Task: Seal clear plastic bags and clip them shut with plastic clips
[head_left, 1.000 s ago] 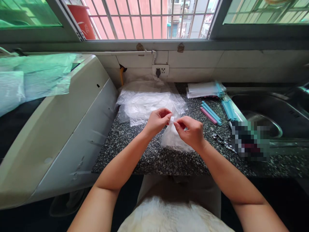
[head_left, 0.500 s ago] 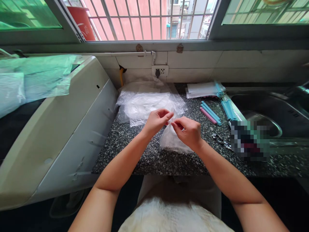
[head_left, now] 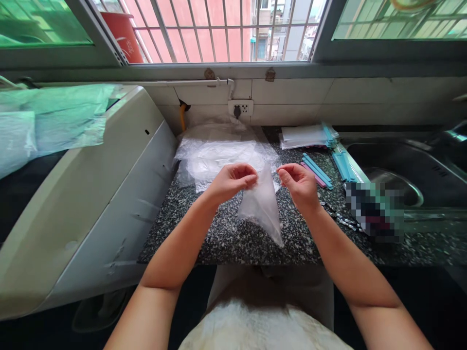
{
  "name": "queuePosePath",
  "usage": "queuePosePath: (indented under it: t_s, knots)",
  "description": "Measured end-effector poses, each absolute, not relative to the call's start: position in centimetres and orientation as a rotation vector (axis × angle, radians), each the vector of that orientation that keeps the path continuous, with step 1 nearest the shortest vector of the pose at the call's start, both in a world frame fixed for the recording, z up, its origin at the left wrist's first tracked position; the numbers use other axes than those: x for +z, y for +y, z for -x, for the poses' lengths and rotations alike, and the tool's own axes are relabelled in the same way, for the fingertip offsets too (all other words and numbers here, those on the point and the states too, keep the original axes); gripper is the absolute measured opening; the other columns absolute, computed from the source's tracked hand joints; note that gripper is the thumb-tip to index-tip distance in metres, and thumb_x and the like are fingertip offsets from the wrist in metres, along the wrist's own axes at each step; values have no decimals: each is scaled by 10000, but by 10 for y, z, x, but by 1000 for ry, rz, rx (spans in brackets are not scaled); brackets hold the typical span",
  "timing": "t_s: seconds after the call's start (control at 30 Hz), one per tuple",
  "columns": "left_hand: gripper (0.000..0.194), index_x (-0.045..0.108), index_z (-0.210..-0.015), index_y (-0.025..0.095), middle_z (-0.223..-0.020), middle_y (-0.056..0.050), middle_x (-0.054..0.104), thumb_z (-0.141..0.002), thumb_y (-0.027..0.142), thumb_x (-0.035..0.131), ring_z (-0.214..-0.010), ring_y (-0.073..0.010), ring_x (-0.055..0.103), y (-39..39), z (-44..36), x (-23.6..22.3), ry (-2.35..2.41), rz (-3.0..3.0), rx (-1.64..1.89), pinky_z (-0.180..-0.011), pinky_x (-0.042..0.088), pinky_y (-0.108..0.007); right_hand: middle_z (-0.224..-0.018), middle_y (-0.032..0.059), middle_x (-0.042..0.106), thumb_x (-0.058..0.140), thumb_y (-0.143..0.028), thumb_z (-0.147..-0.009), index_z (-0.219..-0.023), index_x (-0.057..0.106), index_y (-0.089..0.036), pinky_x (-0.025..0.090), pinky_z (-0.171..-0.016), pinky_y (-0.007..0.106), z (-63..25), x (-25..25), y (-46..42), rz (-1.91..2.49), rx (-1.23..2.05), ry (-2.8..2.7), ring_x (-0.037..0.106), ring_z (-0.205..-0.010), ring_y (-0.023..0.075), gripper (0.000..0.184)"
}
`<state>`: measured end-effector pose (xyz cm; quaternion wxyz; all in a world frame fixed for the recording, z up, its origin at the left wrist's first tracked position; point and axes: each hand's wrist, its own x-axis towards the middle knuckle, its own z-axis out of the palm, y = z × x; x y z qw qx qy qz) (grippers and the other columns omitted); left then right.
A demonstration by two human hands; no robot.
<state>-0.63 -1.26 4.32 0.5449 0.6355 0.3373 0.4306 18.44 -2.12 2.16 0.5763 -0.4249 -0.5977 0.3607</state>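
A small clear plastic bag (head_left: pixel 263 206) hangs over the speckled granite counter (head_left: pixel 226 238) between my two hands. My left hand (head_left: pixel 230 181) pinches the bag's upper left edge with closed fingers. At the upper right edge my right hand (head_left: pixel 301 185) is closed in a pinch too, its thumb and forefinger together. The bag's mouth is stretched between them and its lower corner points down toward the counter's front edge.
A pile of clear plastic bags (head_left: pixel 219 154) lies behind my hands. Blue and pink sealing clips (head_left: pixel 316 171) and a white stack (head_left: pixel 302 136) lie at the right, beside a steel sink (head_left: pixel 401 165). A white appliance (head_left: pixel 91 194) fills the left. A wall socket (head_left: pixel 240 107) sits below the window.
My hands have moved apart, the right one to the right, and the bag's top has spread open between them. The bag now hangs lower and flatter.
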Motion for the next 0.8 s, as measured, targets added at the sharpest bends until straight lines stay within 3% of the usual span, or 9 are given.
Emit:
queuePosePath:
  t_s: [0.13, 0.27, 0.47, 0.67, 0.8]
  knots:
    - [209, 632, -692, 160, -599, 2, 601, -683, 353, 710, -549, -77, 526, -16, 10, 48, 697, -1520, 953, -527, 433, -209, -766, 3, 628, 719, -579, -608, -835, 651, -225, 455, -613, 257, -184, 22, -16, 834, 1279, -1352, 553, -672, 112, 426]
    - [246, 629, -704, 150, -600, 0, 599, -696, 383, 705, -545, -76, 516, -16, 11, 50, 690, -1561, 916, -528, 433, -211, -741, -3, 626, 762, -563, -556, -793, 659, -223, 465, -625, 262, -180, 22, -19, 733, 1436, -1338, 546, -658, 109, 427]
    - [297, 644, -716, 150, -609, -5, 609, -675, 434, 716, -567, -81, 530, -15, 12, 48, 727, -1581, 919, -550, 450, -208, -628, -42, 576, 788, -423, -597, -619, 603, -203, 438, -574, 227, -179, 22, -20, 690, 1377, -1339, 495, -577, 70, 287]
    - [354, 673, -845, 177, -683, -15, 631, -724, 508, 645, -597, -90, 564, -11, 9, 41, 766, -1516, 1049, -567, 472, -214, -620, -33, 564, 733, -526, -612, -626, 550, -206, 459, -575, 261, -179, 23, -20, 830, 1097, -1365, 504, -579, 93, 369]
    - [389, 648, -786, 157, -643, -14, 610, -678, 529, 674, -585, -92, 552, -11, 3, 39, 798, -1516, 1049, -553, 468, -212, -630, -28, 569, 737, -531, -599, -633, 548, -208, 467, -593, 264, -178, 21, -20, 895, 961, -1292, 517, -594, 98, 376]
